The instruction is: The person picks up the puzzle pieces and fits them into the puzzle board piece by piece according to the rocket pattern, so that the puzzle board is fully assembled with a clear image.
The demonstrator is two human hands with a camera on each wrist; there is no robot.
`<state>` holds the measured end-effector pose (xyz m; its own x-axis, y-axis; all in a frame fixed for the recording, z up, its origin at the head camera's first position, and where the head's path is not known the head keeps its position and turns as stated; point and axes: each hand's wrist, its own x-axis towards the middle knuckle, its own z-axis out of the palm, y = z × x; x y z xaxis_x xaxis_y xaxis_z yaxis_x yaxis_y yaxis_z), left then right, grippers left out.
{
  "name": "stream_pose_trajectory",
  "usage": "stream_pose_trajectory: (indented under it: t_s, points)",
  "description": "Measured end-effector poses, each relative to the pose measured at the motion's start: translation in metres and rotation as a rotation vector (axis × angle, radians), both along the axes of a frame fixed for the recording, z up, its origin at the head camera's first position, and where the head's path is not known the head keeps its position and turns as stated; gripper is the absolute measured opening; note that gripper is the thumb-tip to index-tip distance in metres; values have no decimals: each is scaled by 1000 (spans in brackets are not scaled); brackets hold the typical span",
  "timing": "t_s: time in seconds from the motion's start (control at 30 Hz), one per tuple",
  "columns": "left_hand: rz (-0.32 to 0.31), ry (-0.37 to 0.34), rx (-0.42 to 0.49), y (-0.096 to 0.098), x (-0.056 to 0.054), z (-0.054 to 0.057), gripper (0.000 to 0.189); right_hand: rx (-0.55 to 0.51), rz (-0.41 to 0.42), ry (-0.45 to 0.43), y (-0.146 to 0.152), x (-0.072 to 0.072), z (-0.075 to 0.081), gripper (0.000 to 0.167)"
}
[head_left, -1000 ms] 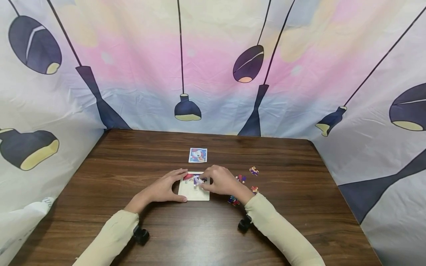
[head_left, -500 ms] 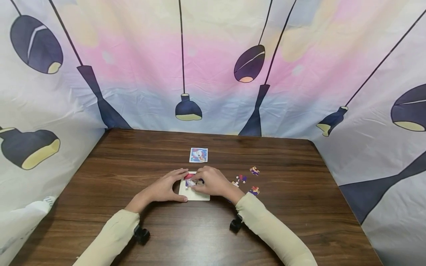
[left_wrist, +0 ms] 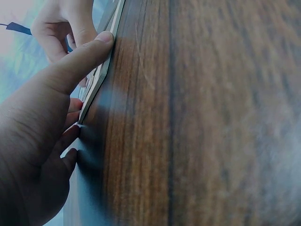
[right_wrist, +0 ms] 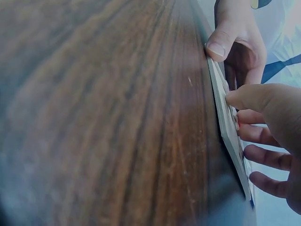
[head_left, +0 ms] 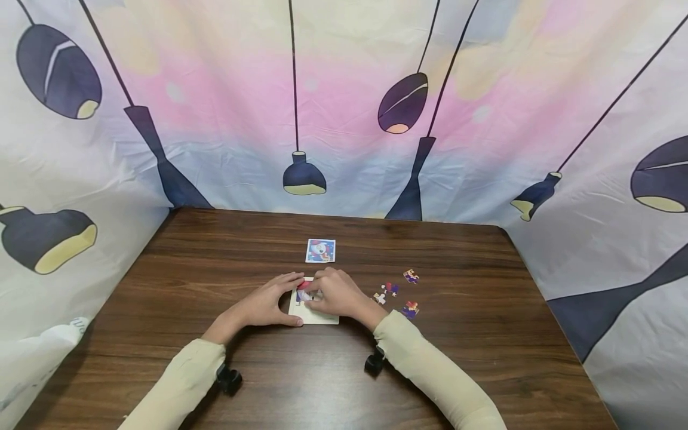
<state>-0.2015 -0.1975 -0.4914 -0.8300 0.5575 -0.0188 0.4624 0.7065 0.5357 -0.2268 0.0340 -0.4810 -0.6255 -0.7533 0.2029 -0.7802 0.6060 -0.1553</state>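
shows cream on the board (head_left: 322, 319); mixes red, purple, yellow and white on the puzzle pieces (head_left: 411, 309); bears blue inside a white border on the picture card (head_left: 321, 251); runs dark brown, grained, over the table (head_left: 301, 376).

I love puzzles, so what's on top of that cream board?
Red, white and purple puzzle pieces lie on the cream board, toward its far side. The right hand covers some of it, so what's beneath can't be seen.
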Motion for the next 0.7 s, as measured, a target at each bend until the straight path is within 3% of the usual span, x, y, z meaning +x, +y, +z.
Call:
stream_pose_trajectory:
  t_s: [0.7]
  points:
    - [-6, -3, -2, 1, 1, 2, 104, 6, -24, 61, -5, 0, -5, 27]
